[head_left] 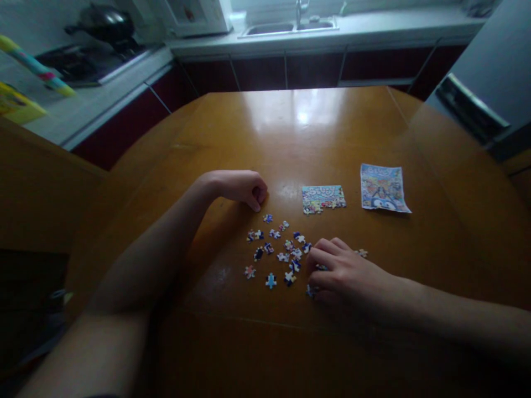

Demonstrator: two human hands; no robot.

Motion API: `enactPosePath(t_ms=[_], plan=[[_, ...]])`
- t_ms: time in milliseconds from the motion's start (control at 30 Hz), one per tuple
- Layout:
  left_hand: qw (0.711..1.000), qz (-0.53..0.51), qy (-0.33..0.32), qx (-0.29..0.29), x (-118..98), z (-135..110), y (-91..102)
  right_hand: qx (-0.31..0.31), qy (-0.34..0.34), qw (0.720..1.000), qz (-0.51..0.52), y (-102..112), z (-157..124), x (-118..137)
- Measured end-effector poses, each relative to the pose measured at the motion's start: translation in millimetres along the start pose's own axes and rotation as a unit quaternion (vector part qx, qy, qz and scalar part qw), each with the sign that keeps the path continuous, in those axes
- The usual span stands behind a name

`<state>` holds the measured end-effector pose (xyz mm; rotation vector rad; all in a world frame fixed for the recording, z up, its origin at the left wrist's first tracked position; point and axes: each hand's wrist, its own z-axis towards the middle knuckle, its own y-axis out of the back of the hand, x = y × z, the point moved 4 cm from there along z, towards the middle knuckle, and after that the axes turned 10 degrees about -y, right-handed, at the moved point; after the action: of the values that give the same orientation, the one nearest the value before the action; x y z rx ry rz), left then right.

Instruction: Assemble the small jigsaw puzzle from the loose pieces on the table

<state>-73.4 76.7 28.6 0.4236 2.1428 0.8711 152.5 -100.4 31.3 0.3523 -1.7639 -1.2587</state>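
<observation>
Several loose jigsaw pieces (279, 250) lie scattered on the round wooden table (257, 138). My right hand (344, 271) rests palm down at the right edge of the scatter, its fingers curled over a few pieces; whether it grips one is hidden. My left hand (243, 188) lies on the table just beyond the pieces, curled into a loose fist with nothing visible in it. A partly assembled puzzle section (323, 199) sits beyond the pieces, and a printed picture sheet (384, 188) lies to its right.
A kitchen counter with a sink (286, 26) runs along the far wall. A stove with a dark pan (105, 25) stands at the back left. A grey appliance with a handle (473, 105) is at the right.
</observation>
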Motion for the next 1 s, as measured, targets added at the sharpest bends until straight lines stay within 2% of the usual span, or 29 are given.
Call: enactPosePath(t_ms=[133,233,333,433,533,633,733,800,1000], plan=[[1.000,-0.003,0.006,-0.006,-1,0,0.1,0.011,-0.006,1.000,-0.002,-2,0,3],[1.000,-0.006,0.005,-0.009,0,0,-0.5,-0.013,0.014,1.000,-0.006,-4,-1,3],[1.000,0.001,-0.017,-0.007,1,-1,-0.8,-0.061,0.021,0.998,0.017,2,2,-8],[0.999,0.018,-0.033,-0.026,-6,-2,1.7,-0.138,0.006,0.989,0.056,19,7,-31],[0.995,0.035,-0.064,-0.070,-27,0,4.2,-0.210,-0.038,0.973,0.094,36,13,-60],[0.977,0.051,-0.142,-0.153,-53,7,2.9,-0.253,-0.068,0.962,0.078,44,19,-79],[0.934,0.086,-0.198,-0.286,-69,16,-1.7,-0.277,-0.076,0.957,0.040,44,22,-87],[0.906,0.111,-0.238,-0.333,-73,22,-8.7,-0.281,-0.074,0.957,0.007,43,24,-89],[0.874,0.145,-0.302,-0.352,-73,31,-24.1,-0.281,-0.079,0.954,-0.062,43,23,-95]])
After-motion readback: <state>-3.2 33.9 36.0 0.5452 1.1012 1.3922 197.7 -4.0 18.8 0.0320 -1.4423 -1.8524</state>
